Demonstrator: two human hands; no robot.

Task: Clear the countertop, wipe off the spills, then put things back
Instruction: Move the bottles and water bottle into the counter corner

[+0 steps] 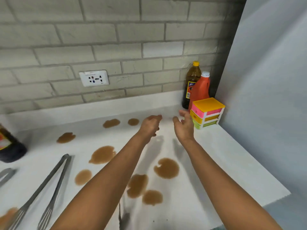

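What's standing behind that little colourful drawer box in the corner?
Behind the drawer box stand an orange bottle with a white cap and a dark bottle with a yellow cap, against the brick wall. The box hides the orange bottle's base.

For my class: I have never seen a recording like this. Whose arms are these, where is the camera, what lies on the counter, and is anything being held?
There is no machine here. The single picture comes from a camera worn on a person's head, looking forward and down, so the two bare arms are the wearer's own. The left hand and right hand reach toward the back corner with relaxed fingers; neither holds anything. On the white countertop lie several brown spills. In the corner stand a dark bottle with a yellow cap, an orange bottle and a small coloured drawer box. At the left lie metal tongs and a dark bottle, cut off by the frame edge.
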